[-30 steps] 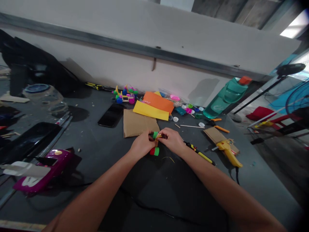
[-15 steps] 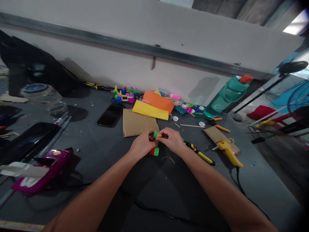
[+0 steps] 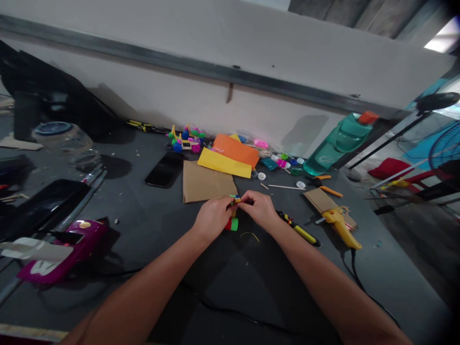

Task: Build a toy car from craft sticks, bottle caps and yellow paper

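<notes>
Two hands work close together over a dark bench (image 3: 118, 206), the left hand (image 3: 212, 218) and the right hand (image 3: 259, 210) both curled shut, fingertips pinching a small green-and-yellow craft piece (image 3: 235, 200) between them; its exact form is too small to make out. A red-and-green cylinder (image 3: 232, 224) lies on the bench just below the pinch, almost beneath the left hand. Nearby sit a cardboard sheet (image 3: 206, 183), a yellow-and-black-handled tool (image 3: 298, 235) and a yellow hot glue gun (image 3: 339, 226) with its black cord (image 3: 354, 268) trailing off the bench edge. So small a piece could slip from the fingertips if the grip loosens, and a careless shift of the left hand could send the cylinder rolling. Should the glue gun be hot, its nozzle could burn a reaching hand.
</notes>
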Demonstrator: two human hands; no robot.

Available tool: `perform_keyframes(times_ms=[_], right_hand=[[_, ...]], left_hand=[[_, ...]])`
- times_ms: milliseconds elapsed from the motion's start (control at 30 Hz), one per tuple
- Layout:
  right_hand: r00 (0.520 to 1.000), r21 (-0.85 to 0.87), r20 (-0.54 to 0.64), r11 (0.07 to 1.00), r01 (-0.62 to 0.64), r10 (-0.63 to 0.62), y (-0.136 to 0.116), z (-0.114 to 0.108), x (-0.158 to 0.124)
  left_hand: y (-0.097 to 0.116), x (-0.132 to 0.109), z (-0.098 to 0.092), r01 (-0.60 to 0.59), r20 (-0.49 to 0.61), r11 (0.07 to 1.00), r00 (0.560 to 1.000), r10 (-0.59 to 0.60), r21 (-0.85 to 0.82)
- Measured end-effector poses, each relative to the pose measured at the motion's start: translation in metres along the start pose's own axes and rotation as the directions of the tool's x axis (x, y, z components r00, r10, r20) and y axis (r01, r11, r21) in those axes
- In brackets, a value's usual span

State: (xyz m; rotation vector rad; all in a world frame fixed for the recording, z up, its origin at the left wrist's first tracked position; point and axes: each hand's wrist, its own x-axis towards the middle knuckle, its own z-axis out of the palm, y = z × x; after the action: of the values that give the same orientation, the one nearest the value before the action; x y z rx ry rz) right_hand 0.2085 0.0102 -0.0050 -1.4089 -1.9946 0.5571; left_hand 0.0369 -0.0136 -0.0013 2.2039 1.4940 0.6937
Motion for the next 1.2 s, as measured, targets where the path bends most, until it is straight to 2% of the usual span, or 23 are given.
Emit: perform_keyframes(times_ms=[300, 500, 667, 933, 1200], right_hand=[[1.000, -0.020, -0.029, 1.000, 0.003, -0.004, -0.0025, 0.0005, -0.0019], [1.000, 0.039, -0.012, 0.999, -0.011, 0.011, -0.0038, 0.0008, -0.0004], [0.999, 0.044, -0.011, 0.998, 0.044, -0.044, -0.0038, 0.0003, 0.0012], [1.000, 0.095, -0.011, 0.995, -0.023, 0.024, -0.0038, 0.0002, 0.0020], [1.000, 0.119, -0.009, 0.993, 0.007, -0.006, -0.0024, 0.0001, 0.0018]], left_hand=[[0.0009, 0.0030, -0.0016, -0.005, 0.037, 1.000, 0.999, 0.006, -0.026], [-0.0012, 0.0031, 0.0001, -0.056, 0.004, 0.998, 0.998, 0.056, -0.006], [-0.0005, 0.0029, 0.0016, -0.082, -0.044, 0.997, 0.996, 0.082, 0.003], [0.0009, 0.0025, 0.0014, -0.080, -0.043, 0.997, 0.996, 0.080, -0.002], [0.0000, 0.0024, 0.0016, -0.095, -0.044, 0.995, 0.994, 0.095, 0.012]])
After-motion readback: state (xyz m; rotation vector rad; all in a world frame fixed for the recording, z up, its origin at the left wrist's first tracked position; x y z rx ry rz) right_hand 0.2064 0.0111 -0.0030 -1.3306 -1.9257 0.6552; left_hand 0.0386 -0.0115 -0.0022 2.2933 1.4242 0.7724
